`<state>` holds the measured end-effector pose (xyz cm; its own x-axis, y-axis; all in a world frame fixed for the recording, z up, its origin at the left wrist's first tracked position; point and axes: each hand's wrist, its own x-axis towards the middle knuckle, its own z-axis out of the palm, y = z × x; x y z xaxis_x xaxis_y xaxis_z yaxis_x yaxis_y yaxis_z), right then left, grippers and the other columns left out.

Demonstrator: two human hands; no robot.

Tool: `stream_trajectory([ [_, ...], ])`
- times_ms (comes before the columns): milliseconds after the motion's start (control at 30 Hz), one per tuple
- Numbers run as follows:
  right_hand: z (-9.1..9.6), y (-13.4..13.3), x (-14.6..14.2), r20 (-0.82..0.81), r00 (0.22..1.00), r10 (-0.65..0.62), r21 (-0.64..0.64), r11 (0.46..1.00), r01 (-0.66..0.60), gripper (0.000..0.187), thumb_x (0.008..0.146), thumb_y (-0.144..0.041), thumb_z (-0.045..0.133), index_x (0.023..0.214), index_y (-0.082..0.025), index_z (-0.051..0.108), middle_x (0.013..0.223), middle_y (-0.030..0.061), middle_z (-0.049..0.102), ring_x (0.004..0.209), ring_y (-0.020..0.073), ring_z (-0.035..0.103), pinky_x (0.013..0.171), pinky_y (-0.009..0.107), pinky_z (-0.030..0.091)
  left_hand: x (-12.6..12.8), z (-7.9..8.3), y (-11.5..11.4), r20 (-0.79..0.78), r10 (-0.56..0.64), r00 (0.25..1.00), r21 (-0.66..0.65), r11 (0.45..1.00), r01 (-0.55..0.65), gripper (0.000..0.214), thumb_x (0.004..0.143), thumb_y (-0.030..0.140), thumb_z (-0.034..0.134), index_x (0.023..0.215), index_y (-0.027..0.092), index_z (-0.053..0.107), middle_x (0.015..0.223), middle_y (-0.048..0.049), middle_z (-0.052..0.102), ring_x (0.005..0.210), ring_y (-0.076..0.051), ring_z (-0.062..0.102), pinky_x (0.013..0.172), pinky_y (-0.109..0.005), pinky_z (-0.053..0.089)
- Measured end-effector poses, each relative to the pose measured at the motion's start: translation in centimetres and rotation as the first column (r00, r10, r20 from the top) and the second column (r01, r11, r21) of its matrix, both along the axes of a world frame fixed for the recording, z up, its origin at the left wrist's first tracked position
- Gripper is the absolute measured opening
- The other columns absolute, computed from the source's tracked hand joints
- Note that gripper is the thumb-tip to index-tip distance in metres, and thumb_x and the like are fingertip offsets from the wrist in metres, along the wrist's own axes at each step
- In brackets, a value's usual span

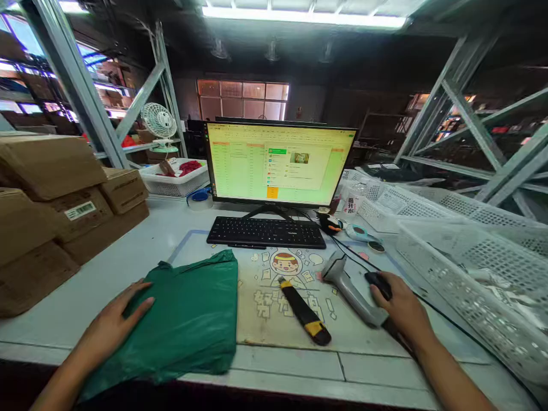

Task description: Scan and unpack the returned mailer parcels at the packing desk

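Note:
My left hand (113,322) lies flat with fingers stretched out on the left part of a green plastic mailer bag (192,314) at the desk's front edge. My right hand (400,308) rests over a black computer mouse (379,282), fingers curved round it. A grey barcode scanner (349,285) lies just left of that hand, touching its side. Between the bag and the scanner a black and yellow utility knife (305,311) lies on a worn cartoon desk mat (274,297).
A black keyboard (266,231) and a lit monitor (278,165) stand behind the mat. Cardboard boxes (64,200) are stacked at the left. White plastic baskets (471,268) line the right side. A small fan (159,123) and a basket with red items (177,177) sit at the back left.

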<state>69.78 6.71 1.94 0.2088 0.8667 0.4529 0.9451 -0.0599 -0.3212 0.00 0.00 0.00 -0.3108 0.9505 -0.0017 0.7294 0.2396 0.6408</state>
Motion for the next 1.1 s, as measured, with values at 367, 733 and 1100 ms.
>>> stream_trajectory([
  [367,-0.34,0.13,0.27,-0.004,0.999,-0.038,-0.012,0.999,0.038,0.058,0.086,-0.067,0.043,0.117,-0.021,0.063,0.120,0.0141,0.072,0.106,0.0342,0.070,0.082,0.047,0.058,-0.37,-0.66,0.13,-0.014,0.003,1.000,0.060,0.998,-0.003,0.079,0.089,0.082,0.045,0.145,0.028,0.062,0.164,-0.0080,0.049,0.145,-0.041,0.053,0.117,-0.060,0.050],
  [733,0.02,0.01,-0.05,-0.021,0.999,-0.037,-0.024,0.999,0.037,0.059,0.084,-0.068,0.042,0.116,-0.022,0.060,0.122,0.0154,0.070,0.108,0.0345,0.069,0.087,0.047,0.057,-0.36,-0.78,0.00,-0.002,0.008,1.000,0.091,0.996,-0.008,0.078,0.088,0.081,0.048,0.142,0.028,0.065,0.162,-0.0072,0.052,0.145,-0.040,0.054,0.120,-0.060,0.047],
  [1100,0.44,-0.13,-0.20,-0.032,0.999,-0.006,-0.028,1.000,0.005,0.059,0.084,-0.067,0.043,0.117,-0.022,0.061,0.125,0.0147,0.069,0.111,0.0334,0.068,0.092,0.046,0.056,-0.04,-0.14,-0.14,0.021,0.010,1.000,0.047,0.999,-0.011,0.082,0.087,0.081,0.046,0.146,0.027,0.061,0.165,-0.0081,0.048,0.146,-0.040,0.052,0.119,-0.060,0.047],
])
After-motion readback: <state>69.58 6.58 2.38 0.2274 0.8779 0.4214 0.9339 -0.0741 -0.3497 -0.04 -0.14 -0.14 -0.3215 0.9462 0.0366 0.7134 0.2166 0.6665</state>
